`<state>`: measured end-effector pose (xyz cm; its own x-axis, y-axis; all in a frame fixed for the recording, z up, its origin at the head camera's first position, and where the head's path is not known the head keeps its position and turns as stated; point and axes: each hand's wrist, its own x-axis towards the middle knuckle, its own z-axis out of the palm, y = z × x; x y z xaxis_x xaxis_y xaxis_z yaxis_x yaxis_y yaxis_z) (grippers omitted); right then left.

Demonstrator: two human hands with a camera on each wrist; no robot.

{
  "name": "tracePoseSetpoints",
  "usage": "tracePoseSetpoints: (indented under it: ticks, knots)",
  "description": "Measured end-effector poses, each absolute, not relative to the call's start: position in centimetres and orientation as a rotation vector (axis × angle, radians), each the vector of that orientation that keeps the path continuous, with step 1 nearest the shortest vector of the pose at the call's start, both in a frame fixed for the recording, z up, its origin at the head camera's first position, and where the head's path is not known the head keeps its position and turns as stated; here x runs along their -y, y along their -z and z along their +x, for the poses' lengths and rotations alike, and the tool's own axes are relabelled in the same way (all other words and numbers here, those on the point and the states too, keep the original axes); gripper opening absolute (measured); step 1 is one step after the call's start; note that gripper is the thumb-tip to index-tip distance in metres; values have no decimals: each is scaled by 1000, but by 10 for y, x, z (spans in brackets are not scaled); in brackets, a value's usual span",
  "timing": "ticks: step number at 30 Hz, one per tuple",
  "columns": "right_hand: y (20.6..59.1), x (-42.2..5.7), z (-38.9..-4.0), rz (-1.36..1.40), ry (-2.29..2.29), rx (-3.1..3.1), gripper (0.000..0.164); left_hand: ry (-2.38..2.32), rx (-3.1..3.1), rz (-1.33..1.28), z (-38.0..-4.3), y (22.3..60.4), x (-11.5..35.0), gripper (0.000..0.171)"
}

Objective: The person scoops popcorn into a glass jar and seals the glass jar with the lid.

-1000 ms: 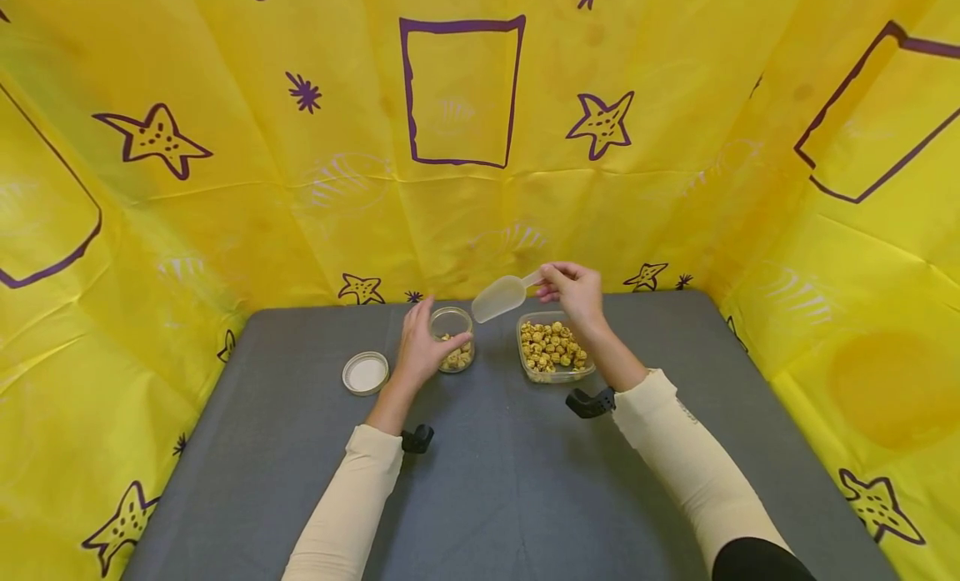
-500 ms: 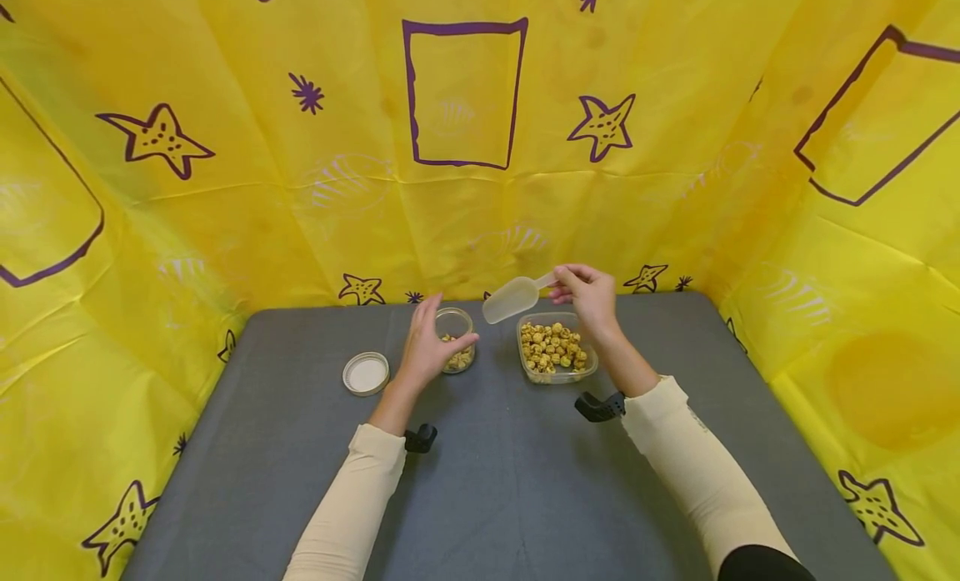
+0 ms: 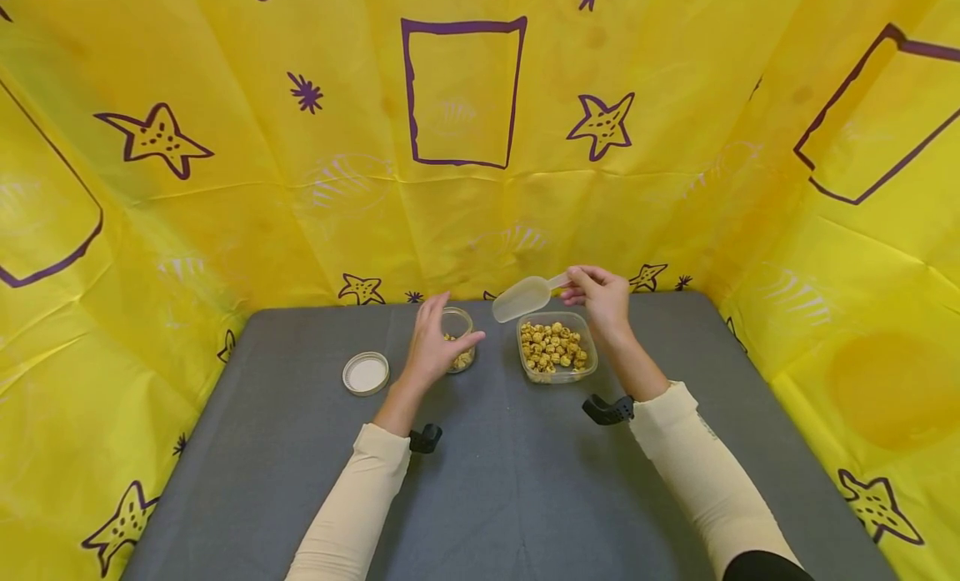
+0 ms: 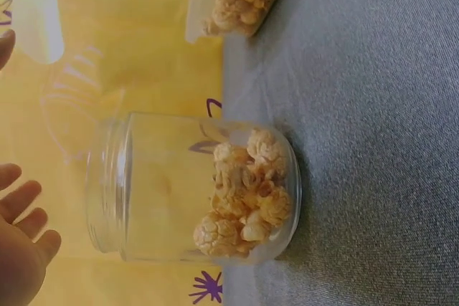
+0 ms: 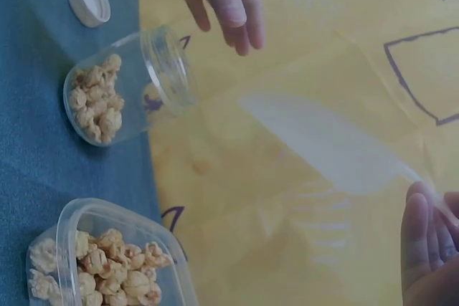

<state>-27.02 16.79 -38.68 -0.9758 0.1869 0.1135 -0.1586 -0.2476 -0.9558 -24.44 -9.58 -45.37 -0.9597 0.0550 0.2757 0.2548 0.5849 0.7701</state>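
My right hand (image 3: 606, 304) pinches the handle of a translucent white scoop (image 3: 522, 298), raised behind and above the popcorn tub. In the right wrist view the scoop's bowl (image 5: 323, 141) looks empty. A clear glass jar (image 4: 161, 191) stands upright on the table, its lower part filled with caramel popcorn (image 4: 244, 202). Beside and above the jar's mouth, my left hand (image 3: 431, 345) has its fingers and thumb spread; the left wrist view shows a gap between fingers and glass. A clear plastic tub (image 3: 558, 378) of popcorn (image 3: 551, 345) sits right of the jar.
The jar's round lid (image 3: 365, 373), white on its upturned face, lies on the grey tablecloth (image 3: 480, 481) left of the jar. A yellow printed curtain (image 3: 465, 231) rises right behind the table's back edge and along both sides.
My right hand has moved right with the scoop, from beside the jar to over the tub's back edge. My left hand has shifted slightly right, its fingers coming away from the jar.
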Motion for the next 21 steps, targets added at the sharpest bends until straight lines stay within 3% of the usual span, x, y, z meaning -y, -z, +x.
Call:
tracePoseSetpoints:
  ticks: [21]
  knots:
    - [385,-183,-263,-26,-2282,1749,18,1337,2548,-315,-241,451,78,89]
